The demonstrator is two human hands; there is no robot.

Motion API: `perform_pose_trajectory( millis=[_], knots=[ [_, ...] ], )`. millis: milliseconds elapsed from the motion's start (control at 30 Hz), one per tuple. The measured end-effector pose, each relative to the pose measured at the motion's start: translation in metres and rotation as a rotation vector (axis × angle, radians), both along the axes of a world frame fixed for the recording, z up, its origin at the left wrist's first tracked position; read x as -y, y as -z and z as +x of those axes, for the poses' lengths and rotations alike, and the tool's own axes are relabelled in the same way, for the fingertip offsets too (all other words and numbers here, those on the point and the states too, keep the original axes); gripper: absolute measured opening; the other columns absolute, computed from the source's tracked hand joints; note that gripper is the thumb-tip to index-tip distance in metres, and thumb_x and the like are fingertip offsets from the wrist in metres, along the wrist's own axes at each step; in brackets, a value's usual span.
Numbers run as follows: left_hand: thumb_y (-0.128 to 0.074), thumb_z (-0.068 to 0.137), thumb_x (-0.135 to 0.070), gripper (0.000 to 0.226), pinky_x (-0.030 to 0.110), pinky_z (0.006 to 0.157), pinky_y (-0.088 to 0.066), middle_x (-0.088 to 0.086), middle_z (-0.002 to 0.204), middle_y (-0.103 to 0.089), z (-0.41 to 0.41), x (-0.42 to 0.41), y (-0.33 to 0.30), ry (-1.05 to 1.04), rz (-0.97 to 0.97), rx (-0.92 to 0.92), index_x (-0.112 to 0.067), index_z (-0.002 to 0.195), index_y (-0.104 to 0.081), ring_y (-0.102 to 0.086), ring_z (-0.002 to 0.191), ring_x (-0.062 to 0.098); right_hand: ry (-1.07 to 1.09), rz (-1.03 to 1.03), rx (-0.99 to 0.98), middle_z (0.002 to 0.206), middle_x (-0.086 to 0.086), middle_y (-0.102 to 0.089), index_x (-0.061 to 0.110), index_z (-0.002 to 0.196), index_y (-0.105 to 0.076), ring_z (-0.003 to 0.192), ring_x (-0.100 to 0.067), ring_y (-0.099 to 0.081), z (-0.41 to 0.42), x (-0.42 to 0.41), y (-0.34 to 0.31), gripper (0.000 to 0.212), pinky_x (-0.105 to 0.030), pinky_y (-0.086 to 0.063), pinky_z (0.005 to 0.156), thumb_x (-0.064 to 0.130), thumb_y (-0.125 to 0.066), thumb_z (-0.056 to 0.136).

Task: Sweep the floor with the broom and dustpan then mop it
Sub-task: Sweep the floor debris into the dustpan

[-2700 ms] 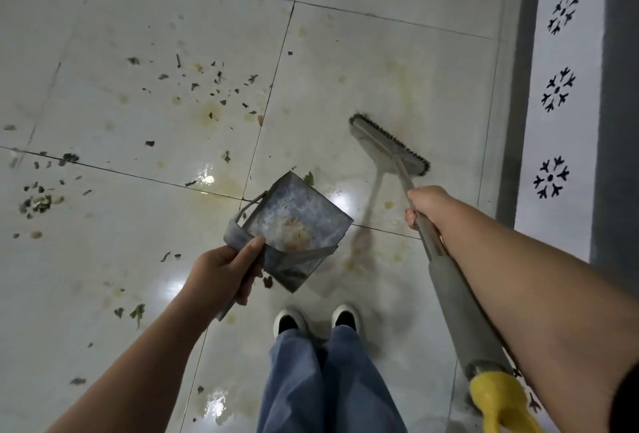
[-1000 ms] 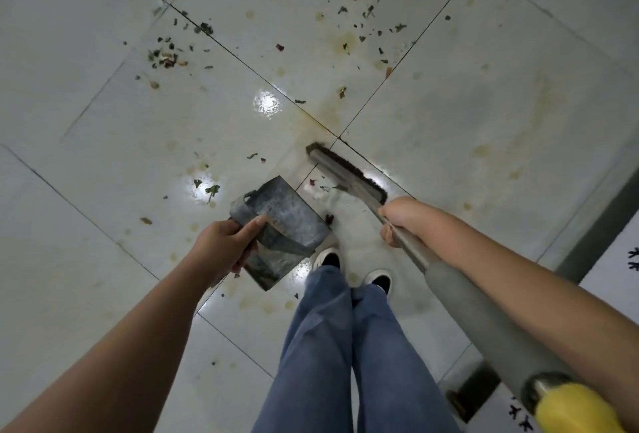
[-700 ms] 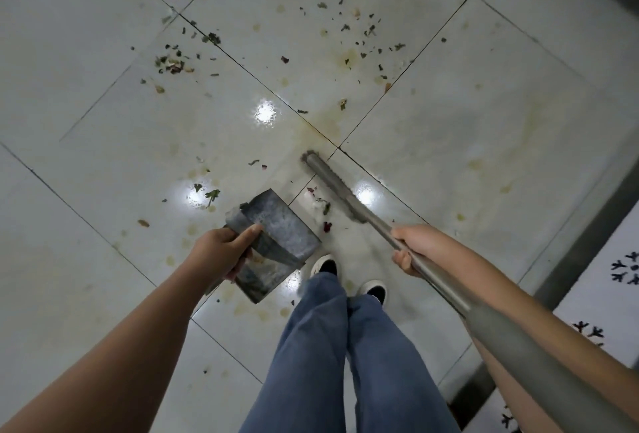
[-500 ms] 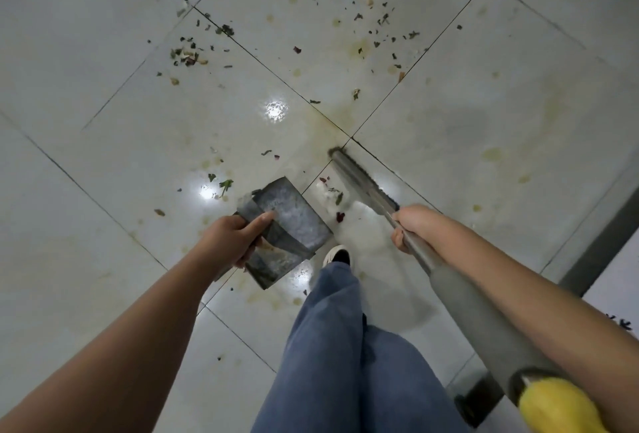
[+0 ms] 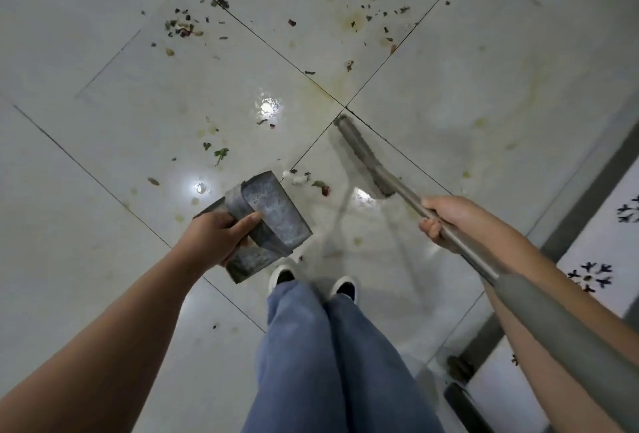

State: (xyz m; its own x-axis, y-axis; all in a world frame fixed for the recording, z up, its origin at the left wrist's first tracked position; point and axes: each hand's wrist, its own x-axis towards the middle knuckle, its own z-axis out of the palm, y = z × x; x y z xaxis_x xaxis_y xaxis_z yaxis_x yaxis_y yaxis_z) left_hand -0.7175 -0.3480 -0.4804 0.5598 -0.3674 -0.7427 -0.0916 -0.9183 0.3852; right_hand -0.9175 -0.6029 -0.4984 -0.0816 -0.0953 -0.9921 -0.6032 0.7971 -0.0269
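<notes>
Left hand (image 5: 221, 235) clamped dustpan (image 5: 266, 221); right hand (image 5: 446, 221) gripped broom (image 5: 366, 159) handle. Scraps (image 5: 311, 183) lay just beyond left fingers, nearer that hand, broom head running diagonally alongside.

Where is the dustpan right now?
In the head view, the dustpan is left of centre, held by the left hand above the floor, just ahead of the shoes and left of the broom.
</notes>
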Motion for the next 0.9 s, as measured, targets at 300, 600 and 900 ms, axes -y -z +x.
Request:
perform_pose_trajectory(
  millis=[300, 600, 900],
  knots=[
    [-0.056, 0.085, -0.046, 0.048, 0.009, 0.032, -0.035, -0.005, 0.032, -0.052, -0.007, -0.055, 0.030, -0.042, -0.016, -0.041, -0.009, 0.054, -0.057, -0.044, 0.027, 0.003, 0.098, -0.027, -0.101, 0.063, 0.001, -0.029, 0.010, 0.062, -0.033, 0.026, -0.010, -0.037, -0.008, -0.015, 0.048, 0.037, -0.014, -0.029, 0.031, 0.011, -0.035, 0.098],
    [-0.054, 0.084, -0.052, 0.051, 0.007, 0.035, -0.037, 0.007, 0.051, -0.062, -0.011, -0.090, 0.021, 0.059, -0.003, -0.082, -0.006, 0.065, -0.066, -0.049, 0.032, 0.004, 0.101, 0.126, 0.052, 0.027, -0.003, -0.036, 0.009, 0.063, -0.033, 0.015, -0.007, -0.031, 0.020, -0.111, 0.024, 0.037, -0.010, -0.026, 0.022, 0.020, -0.035, 0.099],
    [-0.055, 0.084, -0.051, 0.049, 0.010, 0.035, -0.038, -0.004, 0.032, -0.050, 0.022, -0.126, 0.005, 0.026, -0.012, -0.098, -0.010, 0.058, -0.062, -0.043, 0.027, 0.003, 0.175, -0.011, 0.013, 0.050, -0.004, -0.037, 0.009, 0.064, -0.033, 0.015, -0.010, -0.030, 0.038, -0.135, 0.017, 0.037, -0.011, -0.023, 0.022, 0.018, -0.034, 0.100]
  ],
)
